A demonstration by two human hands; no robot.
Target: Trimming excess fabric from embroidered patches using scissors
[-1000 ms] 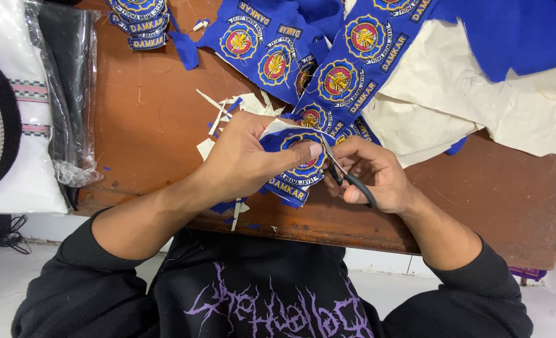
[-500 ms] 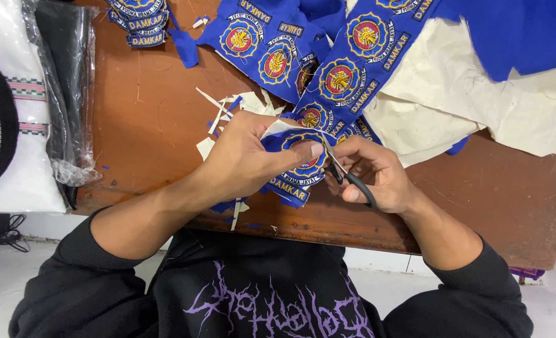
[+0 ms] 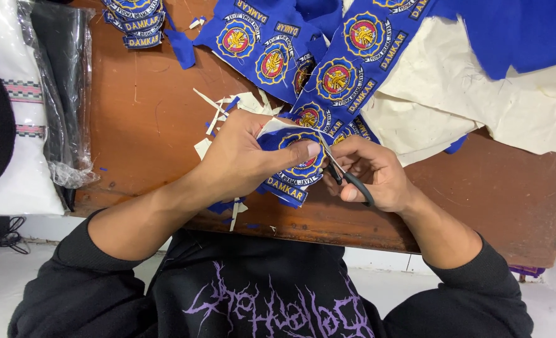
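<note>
Blue embroidered patch (image 3: 293,164) sits pinched in the left hand (image 3: 240,159), thumb on top, fingers curled under, just above the near edge of the brown table (image 3: 146,125). Right hand (image 3: 372,172) is closed around small black scissors (image 3: 343,175), blades touching the patch's edge. White scraps (image 3: 218,112) lie beside them.

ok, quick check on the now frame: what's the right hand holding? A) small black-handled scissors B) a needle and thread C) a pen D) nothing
A: the right hand grips small black-handled scissors, blades at the edge of the blue embroidered patch that the left hand pinches above the brown table.
</note>
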